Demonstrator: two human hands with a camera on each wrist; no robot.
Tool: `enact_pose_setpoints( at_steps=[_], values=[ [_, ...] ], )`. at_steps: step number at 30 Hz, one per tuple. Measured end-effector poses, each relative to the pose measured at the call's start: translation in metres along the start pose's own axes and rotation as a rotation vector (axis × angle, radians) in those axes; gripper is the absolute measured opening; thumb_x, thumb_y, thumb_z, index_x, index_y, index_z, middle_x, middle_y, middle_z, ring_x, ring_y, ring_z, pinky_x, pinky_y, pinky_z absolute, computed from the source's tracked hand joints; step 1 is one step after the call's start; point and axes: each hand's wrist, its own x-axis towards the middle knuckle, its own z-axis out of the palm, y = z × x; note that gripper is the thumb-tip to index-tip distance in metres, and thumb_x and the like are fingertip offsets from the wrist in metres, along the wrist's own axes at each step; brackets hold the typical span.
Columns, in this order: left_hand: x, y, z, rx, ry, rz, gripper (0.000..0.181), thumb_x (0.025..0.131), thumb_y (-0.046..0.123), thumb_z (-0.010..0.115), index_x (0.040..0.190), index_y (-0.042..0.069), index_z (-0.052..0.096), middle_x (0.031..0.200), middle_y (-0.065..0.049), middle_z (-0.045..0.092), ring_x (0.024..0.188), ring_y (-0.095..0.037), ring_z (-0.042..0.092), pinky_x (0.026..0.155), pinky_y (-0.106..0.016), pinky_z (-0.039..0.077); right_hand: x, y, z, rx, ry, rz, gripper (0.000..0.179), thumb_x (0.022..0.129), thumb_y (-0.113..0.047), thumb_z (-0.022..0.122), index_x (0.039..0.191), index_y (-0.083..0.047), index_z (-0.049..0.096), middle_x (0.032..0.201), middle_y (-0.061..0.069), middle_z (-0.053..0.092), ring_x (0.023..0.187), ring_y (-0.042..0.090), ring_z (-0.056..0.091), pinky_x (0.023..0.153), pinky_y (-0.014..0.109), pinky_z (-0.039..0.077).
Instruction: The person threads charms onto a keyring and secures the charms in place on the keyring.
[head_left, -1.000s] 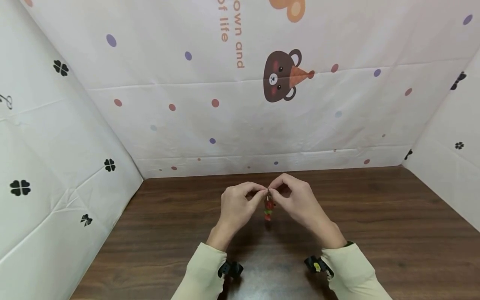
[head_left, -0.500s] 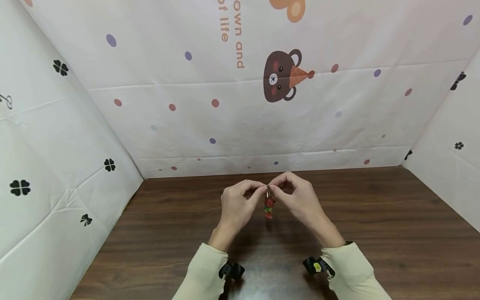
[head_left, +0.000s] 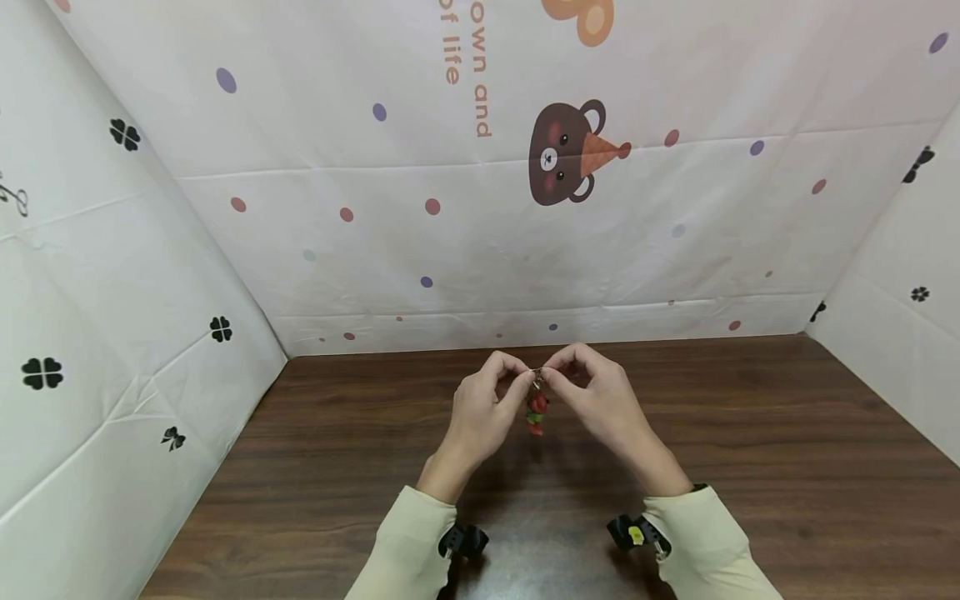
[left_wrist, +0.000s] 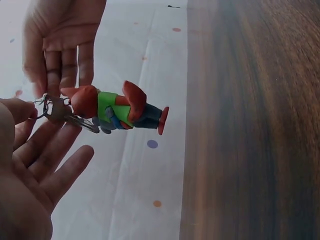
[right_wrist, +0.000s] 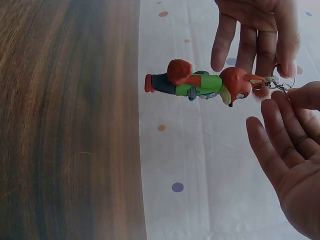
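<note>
A keychain with a small fox figurine [head_left: 536, 406] hangs between my two hands, above the table. The fox is red-orange, with a green top, dark trousers and a bulky tail, as the left wrist view shows. At its head, metal links and a split ring [right_wrist: 286, 82] join on. My left hand [head_left: 477, 412] pinches the ring between thumb and index finger. From the other side, my right hand [head_left: 600, 404] pinches the ring too, fingertips close to the left ones. A flat metal piece [left_wrist: 57, 111] sits by the ring, its exact kind unclear.
Below lies a dark brown wooden table [head_left: 360, 442]. A white patterned cloth [head_left: 480, 250] stands as a wall behind it, with further cloth walls at left and right. Each wrist carries a black camera [head_left: 468, 542] on a strap.
Both hands have risen slightly with the keychain. The left hand has shifted a little to the right, its index finger more bent. Both hands keep their pinch on the ring.
</note>
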Motion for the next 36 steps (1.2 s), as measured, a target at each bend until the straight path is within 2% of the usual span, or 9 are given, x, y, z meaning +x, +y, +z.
enact_pose_setpoints(
  at_steps=[4, 9, 21, 26, 31, 36],
  values=[
    [0.001, -0.001, -0.001, -0.052, -0.013, 0.008, 0.007, 0.108, 0.014, 0.066, 0.111, 0.008, 0.064, 0.093, 0.000, 0.070, 0.076, -0.014, 0.063, 0.067, -0.028, 0.052, 0.001, 0.001, 0.000, -0.001, -0.003, 0.023, 0.004, 0.102, -0.009, 0.074, 0.103, -0.006, 0.071, 0.096, 0.002, 0.072, 0.089, 0.018, 0.068, 0.078, 0.036, 0.056],
    [0.003, -0.001, -0.003, -0.096, 0.014, 0.036, 0.008, 0.103, 0.007, 0.069, 0.111, 0.005, 0.068, 0.097, -0.003, 0.072, 0.078, -0.015, 0.065, 0.067, -0.028, 0.054, 0.001, 0.002, 0.000, 0.001, -0.009, 0.045, 0.008, 0.103, -0.012, 0.073, 0.103, -0.004, 0.070, 0.096, 0.003, 0.072, 0.088, 0.020, 0.067, 0.078, 0.035, 0.055],
    [0.006, 0.003, -0.007, -0.055, 0.083, 0.068, 0.006, 0.101, 0.008, 0.073, 0.107, 0.005, 0.074, 0.097, -0.003, 0.077, 0.080, -0.014, 0.069, 0.068, -0.034, 0.059, 0.000, 0.003, 0.001, -0.008, -0.048, 0.050, 0.004, 0.104, -0.013, 0.072, 0.105, -0.009, 0.072, 0.099, 0.001, 0.073, 0.088, 0.019, 0.067, 0.076, 0.032, 0.054],
    [0.007, 0.004, -0.008, -0.053, 0.089, 0.062, 0.006, 0.100, 0.008, 0.073, 0.106, 0.005, 0.074, 0.096, -0.003, 0.076, 0.079, -0.012, 0.068, 0.068, -0.037, 0.060, 0.000, 0.004, 0.000, 0.016, -0.092, 0.057, 0.010, 0.105, -0.016, 0.071, 0.112, -0.009, 0.072, 0.105, 0.002, 0.074, 0.092, 0.020, 0.069, 0.080, 0.035, 0.055],
    [0.006, 0.004, -0.010, -0.054, 0.097, 0.057, 0.006, 0.101, 0.008, 0.073, 0.106, 0.006, 0.074, 0.097, -0.002, 0.076, 0.078, -0.011, 0.067, 0.067, -0.031, 0.057, -0.001, 0.007, 0.000, -0.004, -0.157, 0.080, 0.017, 0.104, -0.016, 0.072, 0.120, -0.010, 0.071, 0.113, 0.003, 0.073, 0.100, 0.021, 0.070, 0.085, 0.042, 0.057],
    [0.007, 0.005, -0.012, -0.063, 0.117, 0.048, 0.006, 0.102, 0.009, 0.073, 0.107, 0.007, 0.075, 0.096, 0.000, 0.077, 0.076, -0.010, 0.066, 0.065, -0.027, 0.055, -0.001, 0.012, 0.003, -0.049, -0.246, 0.073, 0.023, 0.100, -0.010, 0.076, 0.123, -0.011, 0.071, 0.110, 0.001, 0.073, 0.102, 0.020, 0.070, 0.085, 0.041, 0.059]
  ],
)
